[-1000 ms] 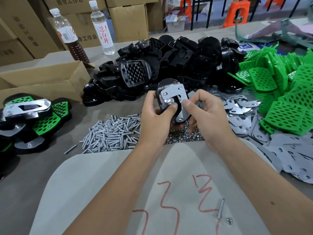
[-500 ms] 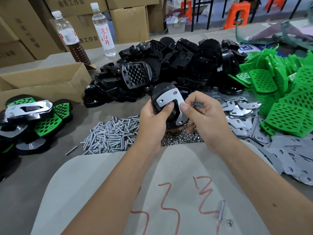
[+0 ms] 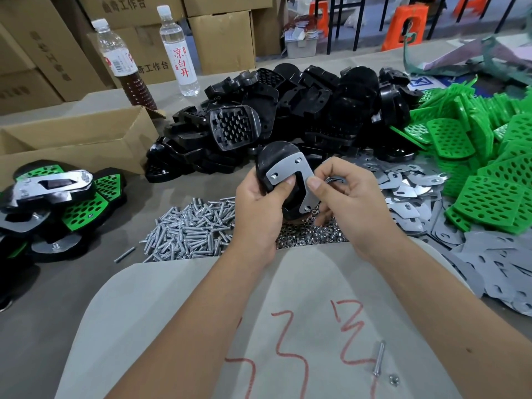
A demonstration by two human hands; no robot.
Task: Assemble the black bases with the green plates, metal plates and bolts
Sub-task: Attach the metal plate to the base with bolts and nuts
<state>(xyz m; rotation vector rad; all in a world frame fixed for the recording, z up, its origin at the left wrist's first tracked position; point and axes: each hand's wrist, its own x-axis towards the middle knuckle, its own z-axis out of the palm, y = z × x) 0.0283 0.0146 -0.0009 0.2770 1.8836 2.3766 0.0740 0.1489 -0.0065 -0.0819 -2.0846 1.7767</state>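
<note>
At the centre of the frame the left hand (image 3: 260,204) grips a black base (image 3: 273,165) held above the desk (image 3: 72,283), its thumb pressing a metal plate (image 3: 293,180) onto it, while the right hand (image 3: 348,200) pinches the plate's edge with thumb and forefinger. The plate looks only laid on, so a loosened thumb could let it slide off its holes or drop into the nuts (image 3: 311,239) below; then bolts (image 3: 190,228) from the pile at lower left of the hands would jam or go in crooked

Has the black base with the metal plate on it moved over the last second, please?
Yes. The black base has tipped its rounded end leftwards, judged against the ribbed base lying on the pile behind.
</note>
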